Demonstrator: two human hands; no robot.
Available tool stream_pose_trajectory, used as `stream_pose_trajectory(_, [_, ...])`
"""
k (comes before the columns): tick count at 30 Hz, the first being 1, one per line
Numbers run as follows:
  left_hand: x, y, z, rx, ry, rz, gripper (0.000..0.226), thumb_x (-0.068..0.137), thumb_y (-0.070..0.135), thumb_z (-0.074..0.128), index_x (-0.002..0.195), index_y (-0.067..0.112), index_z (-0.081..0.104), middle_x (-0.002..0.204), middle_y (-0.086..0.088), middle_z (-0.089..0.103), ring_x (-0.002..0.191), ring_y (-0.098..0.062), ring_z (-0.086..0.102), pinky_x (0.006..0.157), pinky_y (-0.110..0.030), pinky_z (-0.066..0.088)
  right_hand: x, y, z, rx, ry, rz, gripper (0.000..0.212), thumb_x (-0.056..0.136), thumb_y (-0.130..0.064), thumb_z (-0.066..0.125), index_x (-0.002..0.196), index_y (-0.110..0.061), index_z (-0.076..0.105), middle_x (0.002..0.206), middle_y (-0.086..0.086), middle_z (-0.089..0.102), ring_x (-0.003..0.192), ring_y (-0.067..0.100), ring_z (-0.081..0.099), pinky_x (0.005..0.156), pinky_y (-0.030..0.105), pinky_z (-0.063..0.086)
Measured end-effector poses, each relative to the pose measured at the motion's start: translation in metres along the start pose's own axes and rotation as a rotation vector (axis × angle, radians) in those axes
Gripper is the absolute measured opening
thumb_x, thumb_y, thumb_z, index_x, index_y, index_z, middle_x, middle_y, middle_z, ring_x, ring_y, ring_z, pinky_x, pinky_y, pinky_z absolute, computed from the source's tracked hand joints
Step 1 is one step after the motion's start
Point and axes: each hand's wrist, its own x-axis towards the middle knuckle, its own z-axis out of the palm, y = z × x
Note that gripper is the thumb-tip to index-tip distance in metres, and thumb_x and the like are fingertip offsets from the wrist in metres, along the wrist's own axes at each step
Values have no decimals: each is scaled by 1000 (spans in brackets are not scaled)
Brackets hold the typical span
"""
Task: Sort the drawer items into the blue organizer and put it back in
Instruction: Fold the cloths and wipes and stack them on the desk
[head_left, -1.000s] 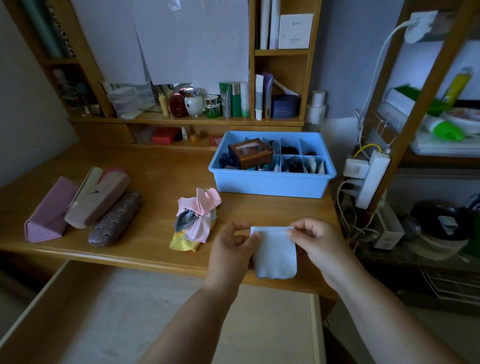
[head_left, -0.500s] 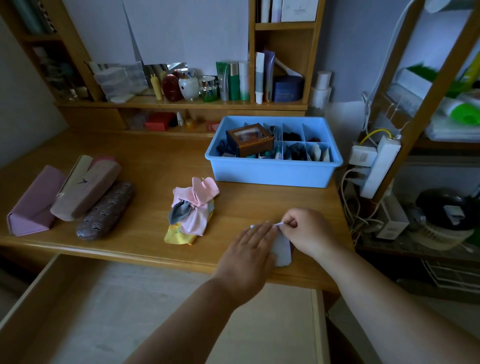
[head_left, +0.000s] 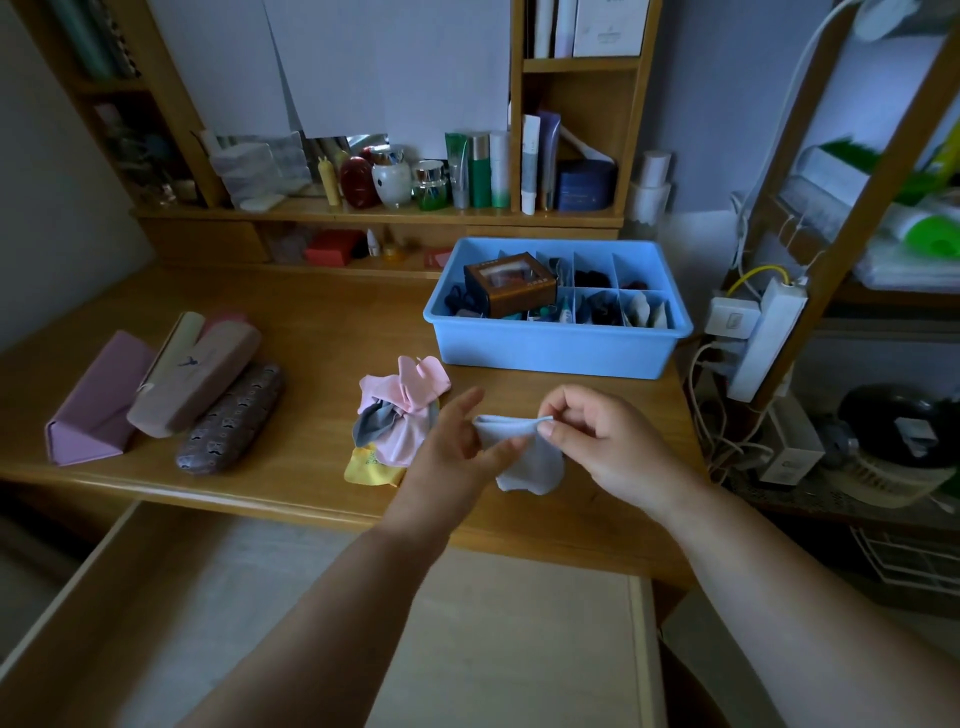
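Pale blue cloth (head_left: 530, 457), small and soft, hangs between my hands above the front of the wooden tabletop (head_left: 311, 332). My right hand (head_left: 597, 441) pinches its top edge between thumb and forefinger, the other fingers curled. My left hand (head_left: 457, 447) pinches the opposite corner, I think, with its fingers fairly straight; the contact is partly hidden. Just left lies a crumpled heap of pink, grey and yellow cloths (head_left: 397, 415). The blue plastic divided organizer (head_left: 556, 343) sits behind, with a brown windowed box (head_left: 509, 283) inside. The open wooden drawer (head_left: 311, 623) is below.
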Motion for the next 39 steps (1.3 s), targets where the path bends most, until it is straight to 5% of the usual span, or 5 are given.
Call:
stream_pose_trajectory(14, [-4,23,-14,185,15,77,25,93,18,57,68,15,63,45,3,48,42,-6,40,45,-16,36,-5,3,-14,210,90,225,8,86,-11,65,81,-18,64,60,-2,69,56,10,64,56,24,48])
stream_pose_trajectory(20, [8,14,-5,56,49,157,24,82,-6,64,79,17,69,87,1,71,78,-1,66,73,-12,52,-4,12,-10,85,126,80,27,79,-5,69,72,-30,63,90,-11,73,84,4,67,72,19,55])
stream_pose_trajectory(31, [-28,-47,-9,850,-37,755,27,76,3,57,95,10,74,111,-9,64,107,-27,59,89,-33,50,-38,42,12,-496,134,-118,21,81,3,61,90,-12,74,107,0,70,104,19,62,88,19,43])
stream_pose_trajectory(35, [-36,-45,-5,1000,-77,871,32,74,3,54,99,6,72,104,-8,69,101,-26,65,91,-38,52,-27,33,40,-569,-239,-120,47,100,-37,38,145,-24,35,155,-10,24,143,6,17,116,25,5])
stream_pose_trajectory(39, [-38,-47,-5,1014,-67,858,40,60,-5,69,97,10,74,100,-4,70,94,-21,68,90,-40,53,-25,50,37,-822,-403,-8,77,81,-71,-1,149,-35,-5,151,-21,-23,142,2,-21,114,34,-17])
